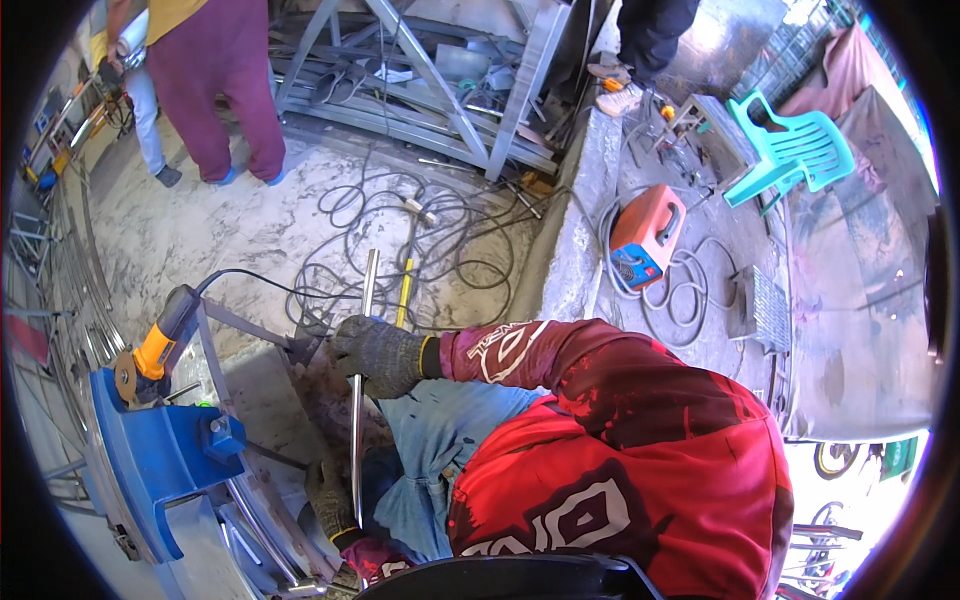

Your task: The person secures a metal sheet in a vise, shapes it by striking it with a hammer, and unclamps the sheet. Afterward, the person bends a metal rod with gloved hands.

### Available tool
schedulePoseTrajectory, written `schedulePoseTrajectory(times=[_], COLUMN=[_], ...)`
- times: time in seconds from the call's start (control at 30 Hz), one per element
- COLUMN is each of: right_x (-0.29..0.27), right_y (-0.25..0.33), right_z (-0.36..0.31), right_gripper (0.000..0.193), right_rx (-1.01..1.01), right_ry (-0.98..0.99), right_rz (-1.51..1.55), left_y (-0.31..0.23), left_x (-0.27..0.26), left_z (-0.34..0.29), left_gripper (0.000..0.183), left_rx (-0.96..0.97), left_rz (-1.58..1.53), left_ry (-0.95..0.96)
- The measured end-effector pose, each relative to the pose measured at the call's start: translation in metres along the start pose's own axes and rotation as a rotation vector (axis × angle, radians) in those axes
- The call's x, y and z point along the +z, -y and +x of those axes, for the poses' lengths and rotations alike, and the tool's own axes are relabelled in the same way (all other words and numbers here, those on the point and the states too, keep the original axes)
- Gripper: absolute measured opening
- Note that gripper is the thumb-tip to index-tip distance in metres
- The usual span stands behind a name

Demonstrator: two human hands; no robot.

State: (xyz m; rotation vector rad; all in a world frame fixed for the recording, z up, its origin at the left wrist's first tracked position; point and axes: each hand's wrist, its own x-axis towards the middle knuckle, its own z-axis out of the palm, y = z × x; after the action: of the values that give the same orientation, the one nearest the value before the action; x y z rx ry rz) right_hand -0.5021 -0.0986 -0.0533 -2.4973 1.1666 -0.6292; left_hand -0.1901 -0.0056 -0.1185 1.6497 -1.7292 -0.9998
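Observation:
My right hand [385, 357], in a dark grey knitted glove, is closed around the middle of a shiny metal tube [357, 440]. The tube runs upright in the picture, its far end beyond my fist and its near end close to my left wrist. My left hand [326, 497], gloved the same way, is low beside the near part of the tube. Its fingers are mostly hidden, so its grip does not show. To the left stands a blue bench vise [165, 460]. An orange and black angle grinder [165, 340] with a disc rests against its top.
Tangled cables [420, 240] and a yellow strip [405, 290] lie on the floor ahead. A concrete ledge [565, 240] carries an orange welding machine [648, 235] and a teal plastic chair [795, 150]. A metal frame [440, 90] stands behind. People stand at far left and far right.

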Motion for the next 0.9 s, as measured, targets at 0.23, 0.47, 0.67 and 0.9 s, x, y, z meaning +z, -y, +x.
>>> schedulePoseTrajectory(times=[0.23,0.47,0.67,0.9], right_x=[-0.003,0.003,0.002,0.003], right_y=[-0.003,-0.004,-0.002,-0.004], right_z=[0.0,0.001,0.0,0.002], right_gripper=[0.026,0.034,0.033,0.026], right_rx=[-0.12,-0.019,-0.036,-0.106], right_ry=[-0.24,-0.057,-0.073,-0.186], right_rz=[-0.067,-0.079,-0.059,-0.028], left_y=[-0.009,-0.013,-0.019,-0.003], left_x=[0.001,0.002,-0.004,-0.004], left_z=[0.005,0.003,0.001,0.003], left_gripper=[0.036,0.034,0.033,0.032], left_rx=[-0.189,-0.125,-0.149,0.126], left_rz=[-0.153,-0.074,-0.041,0.168], left_ry=[0.013,-0.041,0.033,0.041])
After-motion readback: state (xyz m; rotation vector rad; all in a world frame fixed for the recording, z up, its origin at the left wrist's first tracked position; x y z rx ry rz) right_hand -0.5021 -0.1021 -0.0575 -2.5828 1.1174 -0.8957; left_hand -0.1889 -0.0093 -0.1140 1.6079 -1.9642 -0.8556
